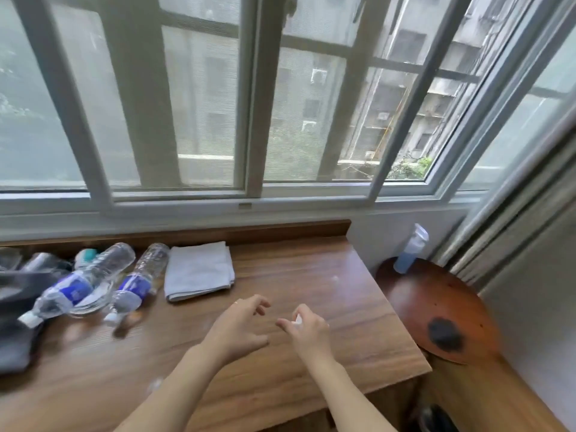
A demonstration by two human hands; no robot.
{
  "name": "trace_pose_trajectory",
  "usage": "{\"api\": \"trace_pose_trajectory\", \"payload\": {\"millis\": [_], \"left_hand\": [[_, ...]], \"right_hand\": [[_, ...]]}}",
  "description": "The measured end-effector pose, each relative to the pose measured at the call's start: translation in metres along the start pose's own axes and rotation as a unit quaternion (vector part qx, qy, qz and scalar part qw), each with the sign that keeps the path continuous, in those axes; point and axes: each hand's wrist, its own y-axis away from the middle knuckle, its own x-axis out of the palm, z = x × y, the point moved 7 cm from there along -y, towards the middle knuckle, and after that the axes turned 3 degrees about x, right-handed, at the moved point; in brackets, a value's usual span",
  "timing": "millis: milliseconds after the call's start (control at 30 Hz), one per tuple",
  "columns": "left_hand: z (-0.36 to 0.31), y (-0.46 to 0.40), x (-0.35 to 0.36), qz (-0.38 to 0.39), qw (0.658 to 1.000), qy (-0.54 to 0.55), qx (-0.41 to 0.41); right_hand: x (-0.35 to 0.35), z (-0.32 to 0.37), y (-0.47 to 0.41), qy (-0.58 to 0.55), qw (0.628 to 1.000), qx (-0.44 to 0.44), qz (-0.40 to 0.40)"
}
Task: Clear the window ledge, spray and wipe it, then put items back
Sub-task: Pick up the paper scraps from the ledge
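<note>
Both hands hover low over the wooden ledge [311,275], the left hand [240,327] loosely open, the right hand [307,330] pinching a small white scrap [298,319], so clear it away before fetching the spray bottle [410,251] and folded cloth [199,269] beside 2 lying bottles [137,280].

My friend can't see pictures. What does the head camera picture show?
Two bare hands, the left hand open and the right hand pinching something small and white, hover over a wooden table by a window. Two plastic bottles lie beside a folded grey cloth; a blue spray bottle stands on a round stool.
</note>
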Motion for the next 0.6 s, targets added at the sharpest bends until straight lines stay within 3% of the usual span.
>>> {"api": "trace_pose_trajectory", "payload": {"millis": [333, 600], "left_hand": [[-0.153, -0.094, 0.148, 0.085, 0.993, 0.017, 0.075], [-0.238, -0.168, 0.264, 0.191, 0.968, 0.001, 0.163]], "right_hand": [[-0.132, -0.184, -0.005, 0.011, 0.99, 0.133, -0.039], [-0.183, -0.307, 0.005, -0.016, 0.96, 0.269, -0.073]]}}
